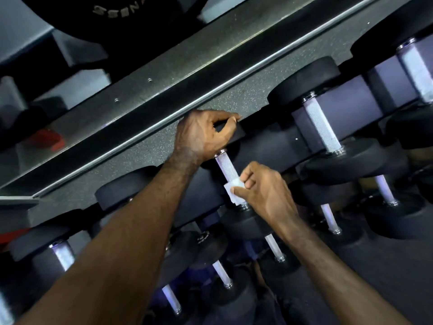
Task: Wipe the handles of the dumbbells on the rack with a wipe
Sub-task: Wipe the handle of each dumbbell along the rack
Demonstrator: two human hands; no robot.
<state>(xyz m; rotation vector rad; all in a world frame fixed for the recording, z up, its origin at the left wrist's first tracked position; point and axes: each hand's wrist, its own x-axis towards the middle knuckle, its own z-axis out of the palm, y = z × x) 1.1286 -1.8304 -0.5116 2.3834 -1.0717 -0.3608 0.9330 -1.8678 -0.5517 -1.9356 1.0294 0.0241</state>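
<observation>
Bare forearms reach up from the lower edge of the head view toward a rack of black dumbbells. Nearest the camera, on the lower tier, lie several dumbbells whose pale knurled handles catch the light, among them one short handle point(222, 273) between the two arms and another point(274, 247) just under the right wrist.

Higher up, the right hand point(264, 190) has its fingers point(248, 176) curled round a small white wipe point(230, 191), thumb pressing the sheet from the left. The wipe is wrapped against the lower end of a silvery knurled handle point(225, 166), close to where that handle meets its near black head point(241, 222). The upper stretch of the handle is bare above the wipe.

Beyond that, the left hand point(202, 134) holds the far head of the same dumbbell point(234, 134), fingers hooked over its top edge and thumb beneath, so the weight is held at one end while the wipe sits at the other.

To the right on the same tier sits a neighbouring dumbbell with a thicker knurled handle point(322, 127) between large round heads, and a further handle point(416, 69) shows at the right edge.

Behind the hands lies a speckled grey floor point(246, 95), crossed diagonally by a dark metal rail point(150, 73) with a bright edge. At the top, a black weight plate point(112, 17) bears raised lettering, blurred and only partly readable.
</observation>
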